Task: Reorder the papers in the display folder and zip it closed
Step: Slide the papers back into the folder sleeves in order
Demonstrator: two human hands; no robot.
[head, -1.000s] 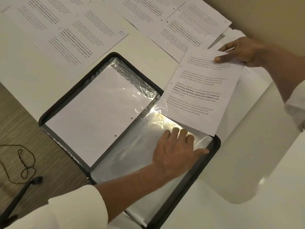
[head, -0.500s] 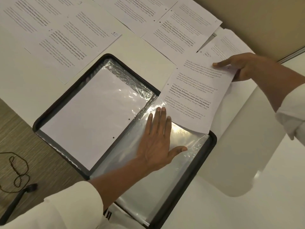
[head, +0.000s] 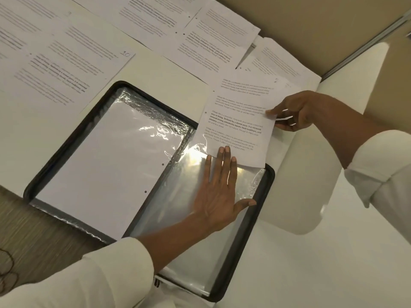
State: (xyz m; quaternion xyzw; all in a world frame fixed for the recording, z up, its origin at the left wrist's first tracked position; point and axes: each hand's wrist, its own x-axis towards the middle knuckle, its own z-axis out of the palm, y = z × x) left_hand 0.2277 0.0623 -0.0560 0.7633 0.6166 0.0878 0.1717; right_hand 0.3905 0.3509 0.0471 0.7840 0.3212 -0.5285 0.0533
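A black zip-edged display folder [head: 73,138] lies open on the white table. Its left side shows a plastic sleeve with a blank sheet [head: 106,170] inside. My left hand [head: 219,190] lies flat, fingers straight, on the empty clear sleeve [head: 178,210] of the right side, fingertips touching the lower edge of a printed paper [head: 238,121]. My right hand [head: 298,110] pinches that paper by its right edge, thumb on top. The paper's bottom corner overlaps the sleeve's top opening; whether it is inside I cannot tell.
Several printed pages [head: 66,70] lie spread over the table beyond the folder, one marked 10. More sheets [head: 273,61] sit under the held paper at the right. A beige wall [head: 311,23] borders the far side. Wood-grain floor [head: 33,230] and a dark cord show at lower left.
My right hand slid from the paper's top edge down to its right edge. My left hand moved up the sleeve until its fingertips met the paper's lower edge.
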